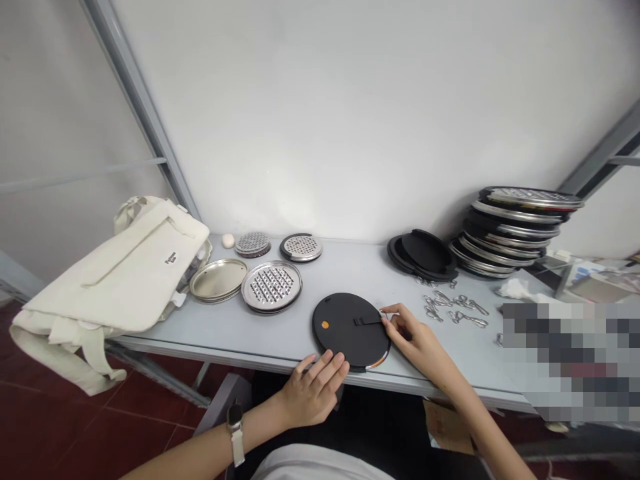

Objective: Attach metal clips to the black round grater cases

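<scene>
A round black disc (350, 328) with a small orange dot and a black tab lies on the grey table (210, 323) near its front edge. My left hand (315, 388) rests at the disc's near rim, fingers curled against the table edge and touching the disc. My right hand (415, 337) is at the disc's right rim, fingertips pinched near the tab on a small metal piece I cannot make out.
A white cloth bag (120, 273) lies at the left. Round metal grater discs (271, 285) and a plain tray (219, 279) sit mid-table. Black lids (425, 255) and a tall stack of discs (515, 230) stand at the right, with several loose metal clips (455, 307).
</scene>
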A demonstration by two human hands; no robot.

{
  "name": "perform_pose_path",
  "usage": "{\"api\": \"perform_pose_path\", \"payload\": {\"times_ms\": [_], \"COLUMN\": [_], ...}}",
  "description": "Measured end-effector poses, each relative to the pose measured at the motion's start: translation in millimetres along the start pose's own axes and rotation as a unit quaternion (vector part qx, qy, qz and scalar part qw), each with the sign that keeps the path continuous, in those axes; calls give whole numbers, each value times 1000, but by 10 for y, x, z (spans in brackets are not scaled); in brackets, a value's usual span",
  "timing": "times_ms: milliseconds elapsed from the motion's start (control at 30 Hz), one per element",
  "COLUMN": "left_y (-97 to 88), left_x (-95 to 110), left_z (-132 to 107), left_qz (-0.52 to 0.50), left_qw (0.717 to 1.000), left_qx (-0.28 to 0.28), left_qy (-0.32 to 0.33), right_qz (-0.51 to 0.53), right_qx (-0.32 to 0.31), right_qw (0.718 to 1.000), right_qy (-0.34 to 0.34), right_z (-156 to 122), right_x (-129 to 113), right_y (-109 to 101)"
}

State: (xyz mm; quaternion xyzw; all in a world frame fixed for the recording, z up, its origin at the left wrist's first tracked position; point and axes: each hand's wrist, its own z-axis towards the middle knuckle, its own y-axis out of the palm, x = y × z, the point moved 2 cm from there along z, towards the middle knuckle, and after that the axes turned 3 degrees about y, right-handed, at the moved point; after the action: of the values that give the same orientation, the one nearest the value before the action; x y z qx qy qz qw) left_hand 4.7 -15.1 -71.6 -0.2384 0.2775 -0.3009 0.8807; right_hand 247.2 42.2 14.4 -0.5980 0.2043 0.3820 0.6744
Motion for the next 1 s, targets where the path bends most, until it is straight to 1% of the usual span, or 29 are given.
{"api": "perform_pose_path", "payload": {"times_ms": [267, 500, 600, 700, 767, 867, 1000], "left_y": [-7, 11, 8, 2, 4, 16, 23], "left_x": [-7, 3, 7, 8, 6, 5, 4], "left_z": [10, -8, -3, 1, -4, -20, -26], "left_qz": [-6, 1, -5, -11, -7, 6, 6], "left_qw": [1000, 1000, 1000, 1000, 1000, 1000, 1000], "left_qx": [2, -1, 3, 5, 2, -9, -9], "left_qy": [3, 0, -5, -4, -2, 0, 2], "right_qz": [6, 37, 16, -20, -35, -55, -67], "right_qx": [1, -9, 9, 50, 62, 50, 42], "right_qw": [1000, 999, 1000, 998, 997, 997, 995], "right_qy": [-1, -18, 0, 15, 2, -35, -61], "right_z": [-11, -12, -19, -27, -27, -18, 0], "right_x": [4, -22, -15, 0, 5, 14, 69], "right_y": [-13, -31, -30, -29, -23, -6, 13]}}
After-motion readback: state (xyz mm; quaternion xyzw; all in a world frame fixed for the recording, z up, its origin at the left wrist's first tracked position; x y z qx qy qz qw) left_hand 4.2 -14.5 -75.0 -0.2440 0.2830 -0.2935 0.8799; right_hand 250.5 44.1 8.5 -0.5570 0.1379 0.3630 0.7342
